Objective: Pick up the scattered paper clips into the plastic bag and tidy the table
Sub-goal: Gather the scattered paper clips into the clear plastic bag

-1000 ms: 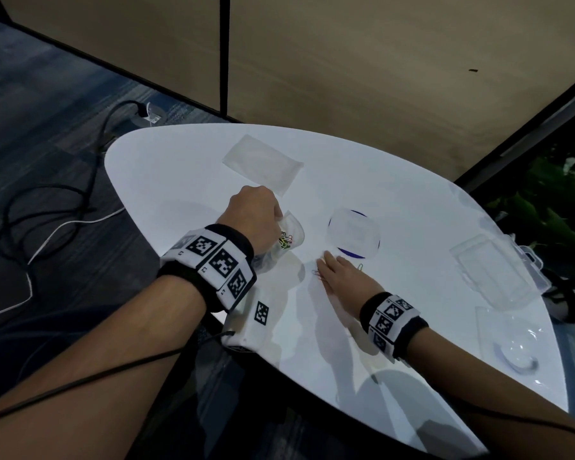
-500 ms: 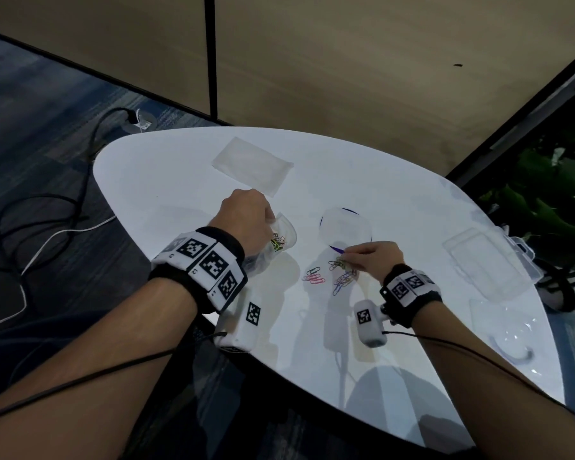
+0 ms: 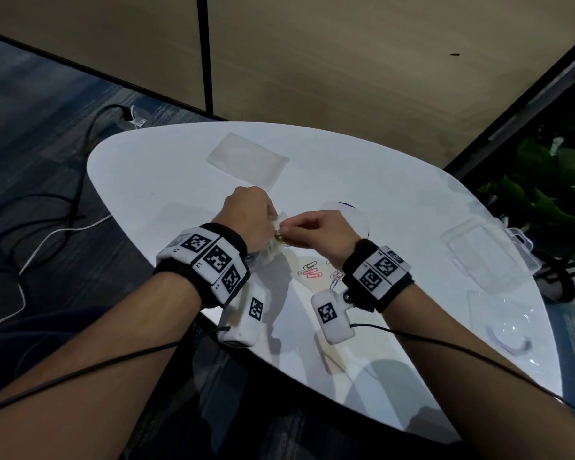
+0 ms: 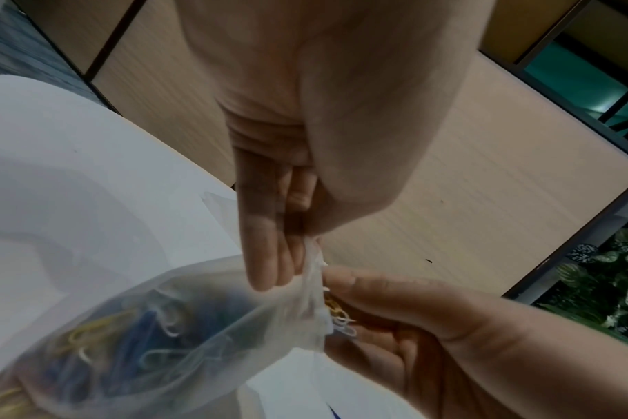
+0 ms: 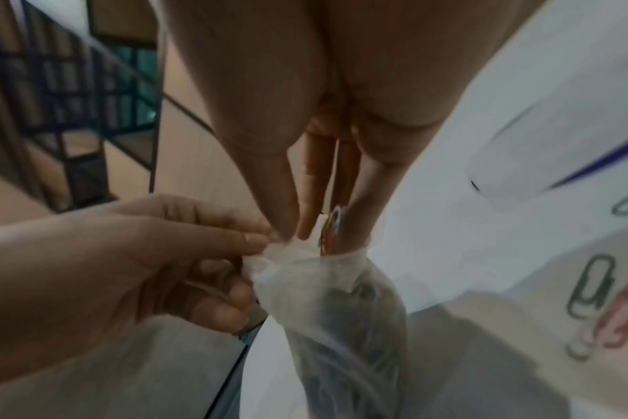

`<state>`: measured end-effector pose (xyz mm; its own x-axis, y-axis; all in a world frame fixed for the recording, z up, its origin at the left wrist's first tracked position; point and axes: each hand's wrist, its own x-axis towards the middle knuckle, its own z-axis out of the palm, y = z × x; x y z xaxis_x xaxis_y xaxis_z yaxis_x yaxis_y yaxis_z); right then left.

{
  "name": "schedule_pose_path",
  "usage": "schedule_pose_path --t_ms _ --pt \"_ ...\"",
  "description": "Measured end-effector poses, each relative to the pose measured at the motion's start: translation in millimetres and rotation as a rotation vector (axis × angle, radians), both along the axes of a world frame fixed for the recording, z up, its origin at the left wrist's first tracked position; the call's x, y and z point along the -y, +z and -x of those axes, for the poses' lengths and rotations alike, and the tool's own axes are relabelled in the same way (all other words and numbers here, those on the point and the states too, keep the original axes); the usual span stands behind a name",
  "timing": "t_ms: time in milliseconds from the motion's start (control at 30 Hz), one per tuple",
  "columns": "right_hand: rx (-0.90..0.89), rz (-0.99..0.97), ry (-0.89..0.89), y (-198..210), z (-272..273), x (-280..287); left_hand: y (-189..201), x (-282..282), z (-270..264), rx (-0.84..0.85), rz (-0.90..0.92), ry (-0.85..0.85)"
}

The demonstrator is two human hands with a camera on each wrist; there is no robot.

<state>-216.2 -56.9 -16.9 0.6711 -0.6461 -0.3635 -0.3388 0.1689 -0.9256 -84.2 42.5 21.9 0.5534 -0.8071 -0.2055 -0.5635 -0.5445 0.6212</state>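
Observation:
My left hand pinches the rim of a clear plastic bag that hangs down to the white table; several coloured paper clips lie inside it. My right hand pinches a few paper clips at the bag's mouth, fingertips against the rim. In the left wrist view those clips sit just outside the opening. Loose paper clips lie on the table below my right wrist, grey and red ones among them.
A flat clear bag lies at the table's far side. A round clear lid with a blue rim sits behind my right hand. Clear plastic boxes stand at the right edge. Cables trail on the floor at left.
My right hand has lifted off the clip pile with a few clips and moved left to the bag's mouth. The left hand still holds the bag.

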Motion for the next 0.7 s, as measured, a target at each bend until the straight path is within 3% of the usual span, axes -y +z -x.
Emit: schedule_pose_path --t_ms 100,200,267,300,367,433,700 --pt "0.002 0.161 0.097 5 8 4 0 0 0 0.008 0.007 0.006" --pt "0.015 0.252 -0.044 11 30 17 -1 1 0 0.007 -0.001 -0.002" --pt "-0.265 0.488 -0.089 1 50 29 0 0 1 0.004 -0.013 -0.009" --pt "-0.469 0.579 -0.045 -9 59 33 1 -2 2 0.006 -0.017 -0.011" --pt "-0.756 0.547 0.069 -38 74 35 2 -4 3 0.018 -0.021 -0.017" --pt "-0.803 0.509 0.143 -65 78 28 4 -5 4 0.026 -0.025 -0.024" --pt "-0.878 0.958 0.722 -93 69 -16 12 -5 15 0.050 -0.068 -0.093"
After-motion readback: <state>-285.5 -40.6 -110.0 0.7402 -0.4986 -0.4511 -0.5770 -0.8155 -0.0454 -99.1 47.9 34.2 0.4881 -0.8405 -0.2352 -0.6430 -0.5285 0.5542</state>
